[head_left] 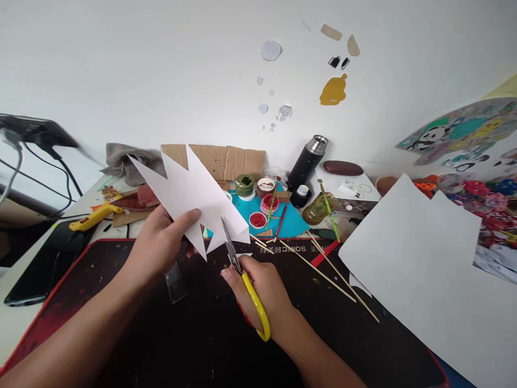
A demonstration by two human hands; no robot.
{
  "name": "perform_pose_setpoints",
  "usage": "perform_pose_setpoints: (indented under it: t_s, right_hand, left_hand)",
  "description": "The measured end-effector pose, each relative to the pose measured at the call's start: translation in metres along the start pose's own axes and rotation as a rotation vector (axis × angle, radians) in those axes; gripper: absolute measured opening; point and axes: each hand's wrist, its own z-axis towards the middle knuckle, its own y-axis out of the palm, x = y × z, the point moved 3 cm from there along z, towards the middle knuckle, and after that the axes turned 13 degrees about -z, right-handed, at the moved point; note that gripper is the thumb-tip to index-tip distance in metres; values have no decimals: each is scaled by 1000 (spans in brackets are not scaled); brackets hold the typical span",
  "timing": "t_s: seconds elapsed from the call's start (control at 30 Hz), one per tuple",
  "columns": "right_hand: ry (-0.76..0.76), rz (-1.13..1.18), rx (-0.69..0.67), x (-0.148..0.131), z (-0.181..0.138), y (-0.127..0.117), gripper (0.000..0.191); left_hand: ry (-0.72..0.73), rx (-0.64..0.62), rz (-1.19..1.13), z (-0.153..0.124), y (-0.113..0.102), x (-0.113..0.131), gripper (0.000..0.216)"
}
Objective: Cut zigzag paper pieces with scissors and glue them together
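Observation:
My left hand (173, 229) pinches a sheet of white paper (194, 188) near its lower left edge, thumb on top. Pointed zigzag notches are cut into the paper's upper left and lower edges. My right hand (262, 291) is closed round the handles of scissors (256, 304) with a yellow grip and some red showing beneath. Their metal blades reach up to the paper's lower edge, with one blade tip lying over its face. Below both hands lies a black mat (194, 339) with a red border.
Thin wooden sticks (323, 272) and large white sheets (428, 258) lie to the right. Open paint jars (244, 186), a brush (281, 222), and a black flask (307, 160) stand or lie behind. At left are a yellow glue gun (95, 214) and a phone (36, 264). A dark ruler-like strip (175, 283) rests on the mat.

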Motion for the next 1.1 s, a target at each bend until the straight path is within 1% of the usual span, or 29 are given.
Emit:
perform_pose_setpoints:
  t_s: [0.37, 0.5, 0.6, 0.7, 0.83, 0.9, 1.1]
  right_hand:
    - [0, -37, 9, 2, 0, 2, 41]
    - [-6, -28, 22, 2, 0, 3, 39]
    - [-25, -11, 29, 1, 0, 2, 35]
    - [-25, 22, 3, 1, 0, 3, 32]
    - [-3, 101, -42, 4, 1, 6, 35]
    - [4, 137, -44, 6, 1, 8, 38]
    - [17, 204, -59, 12, 2, 12, 59]
  left_hand:
    - [5, -6, -12, 0, -3, -4, 30]
    - [12, -8, 6, 0, -2, -3, 30]
    - [8, 0, 4, 0, -1, -3, 30]
    - [7, 2, 0, 1, -2, -2, 31]
    - [5, 21, -43, 2, -4, -5, 30]
    - [9, 46, -84, 3, -5, -8, 29]
    - [10, 93, -128, 4, -5, -10, 30]
